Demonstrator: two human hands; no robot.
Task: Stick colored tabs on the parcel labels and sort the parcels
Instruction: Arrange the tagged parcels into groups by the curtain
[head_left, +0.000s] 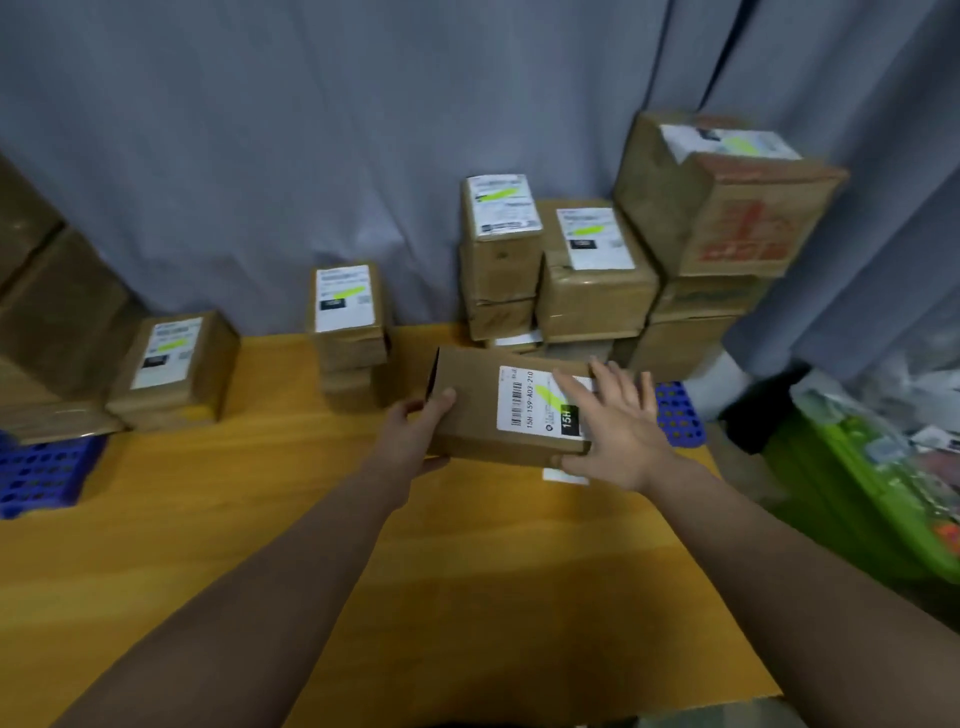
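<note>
A flat brown cardboard parcel (478, 410) is lifted above the wooden table (260, 519). Its white label (535, 402) carries a barcode and a yellow-green tab (545, 393). My left hand (421, 431) grips the parcel's left end, thumb on top and fingers underneath. My right hand (618, 426) lies over the parcel's right end with straight spread fingers, covering part of the label, thumb at the near edge.
Labelled parcels with yellow-green tabs stand along the back: one at the left (174, 364), a small stack (348, 322), and taller stacks at the right (597, 270). Blue perforated baskets sit at the left (41, 473) and right (680, 413). A grey curtain hangs behind. A green bin (857, 493) is off the table's right.
</note>
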